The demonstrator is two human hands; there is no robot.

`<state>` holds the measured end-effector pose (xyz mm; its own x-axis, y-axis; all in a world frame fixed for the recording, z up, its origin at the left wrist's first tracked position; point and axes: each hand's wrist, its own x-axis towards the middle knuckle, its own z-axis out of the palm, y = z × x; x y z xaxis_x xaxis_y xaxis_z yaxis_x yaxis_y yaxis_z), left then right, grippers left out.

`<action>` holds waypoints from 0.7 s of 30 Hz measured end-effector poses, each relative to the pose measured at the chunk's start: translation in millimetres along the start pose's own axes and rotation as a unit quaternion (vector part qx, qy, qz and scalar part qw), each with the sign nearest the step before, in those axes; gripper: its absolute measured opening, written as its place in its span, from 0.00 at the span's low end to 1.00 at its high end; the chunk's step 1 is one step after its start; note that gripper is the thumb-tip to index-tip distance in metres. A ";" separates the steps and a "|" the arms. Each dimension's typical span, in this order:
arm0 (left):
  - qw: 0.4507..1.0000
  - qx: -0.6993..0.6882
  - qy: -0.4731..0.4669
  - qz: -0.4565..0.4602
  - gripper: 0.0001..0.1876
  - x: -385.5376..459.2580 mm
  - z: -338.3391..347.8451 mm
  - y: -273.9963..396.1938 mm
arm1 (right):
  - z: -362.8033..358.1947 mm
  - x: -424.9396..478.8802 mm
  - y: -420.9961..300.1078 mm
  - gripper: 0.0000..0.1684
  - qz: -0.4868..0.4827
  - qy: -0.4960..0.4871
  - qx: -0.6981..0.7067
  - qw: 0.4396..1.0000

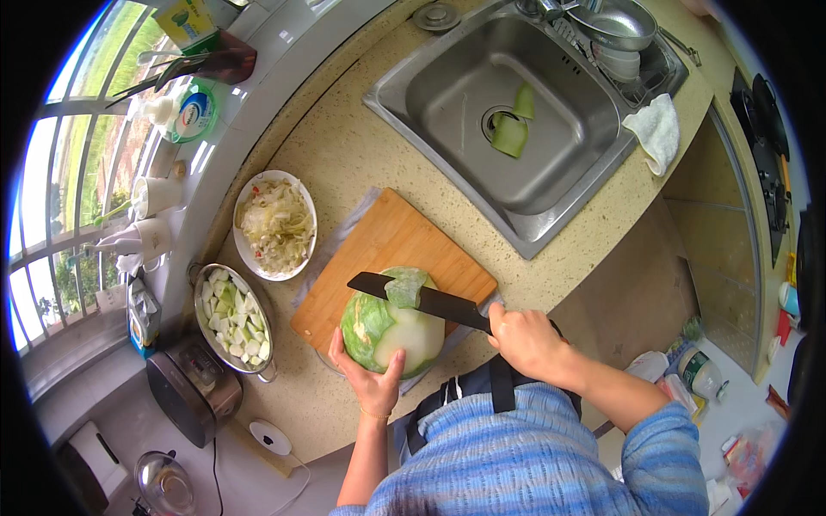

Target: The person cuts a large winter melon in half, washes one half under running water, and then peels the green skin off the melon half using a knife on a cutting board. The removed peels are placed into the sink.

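A large green melon [368,329], its pale flesh bare in places, rests at the near edge of a wooden cutting board [393,226]. My left hand [372,377] steadies it from below, thumb and fingers spread on its near side. My right hand [526,338] is closed on the handle of a black kitchen knife [452,308]. The blade lies across the melon's upper part, with a slice of green rind [405,287] over it. Two pieces of green peel, one of them [510,135] near the drain, lie in the steel sink.
A white bowl of shredded food [275,226] and a metal pot of chopped pale-green pieces [235,319] stand left of the board. The steel sink [445,155] is at upper right, a white cloth [657,134] by its corner. A dark appliance [193,387] stands at lower left.
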<state>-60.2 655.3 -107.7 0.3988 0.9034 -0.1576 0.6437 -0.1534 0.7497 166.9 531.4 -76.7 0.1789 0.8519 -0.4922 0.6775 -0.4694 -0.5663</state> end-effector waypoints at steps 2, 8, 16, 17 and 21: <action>1.000 -0.003 -0.004 -0.002 0.52 -1.3 -0.2 -0.6 | 4.0 8.8 4.2 0.14 -0.007 0.010 -0.010 1.000; 1.000 0.013 -0.006 0.013 0.51 -1.6 -1.4 0.7 | 9.2 23.6 10.9 0.16 0.013 -0.024 0.026 0.999; 1.000 0.021 0.003 0.010 0.49 -1.5 -1.3 1.0 | 24.9 75.5 7.7 0.14 0.019 -0.014 0.058 0.998; 1.000 0.028 0.000 0.011 0.50 -0.5 -2.4 1.6 | 25.2 74.9 8.0 0.14 0.015 -0.007 0.059 0.998; 1.000 0.023 0.006 0.002 0.51 -0.5 -1.5 3.1 | 13.5 69.5 6.5 0.15 0.034 0.032 0.072 0.996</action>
<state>-59.4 655.0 -104.3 0.3937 0.9074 -0.1470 0.6715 -0.1747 0.7201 174.1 584.4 -123.5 0.2689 0.8279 -0.4921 0.5535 -0.5510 -0.6246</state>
